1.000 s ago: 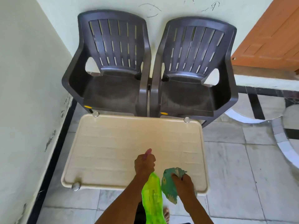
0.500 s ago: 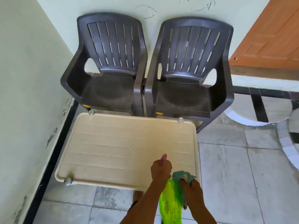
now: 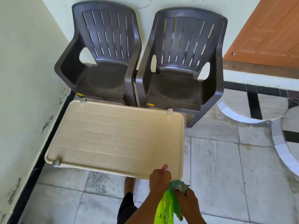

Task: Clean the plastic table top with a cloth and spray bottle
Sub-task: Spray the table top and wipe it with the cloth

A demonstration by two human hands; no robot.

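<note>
A beige plastic table top [image 3: 113,138] with a raised rim lies low in front of me. My left hand [image 3: 159,181] grips the neck of a bright green spray bottle [image 3: 165,209] at the table's near right corner; its pink nozzle [image 3: 164,167] points over the rim. Just to the right, my right hand [image 3: 187,199] holds a crumpled green cloth [image 3: 178,186] off the table, against the bottle's side.
Two dark plastic armchairs [image 3: 105,62] [image 3: 182,70] stand side by side behind the table against the pale wall. A wall runs along the left. An orange door [image 3: 267,33] is at the upper right. Tiled floor [image 3: 226,167] spreads to the right; my foot [image 3: 128,185] is under the near edge.
Both hands have drifted right and toward me, from over the table's near middle to its near right corner. The cloth hand has closed in against the bottle.
</note>
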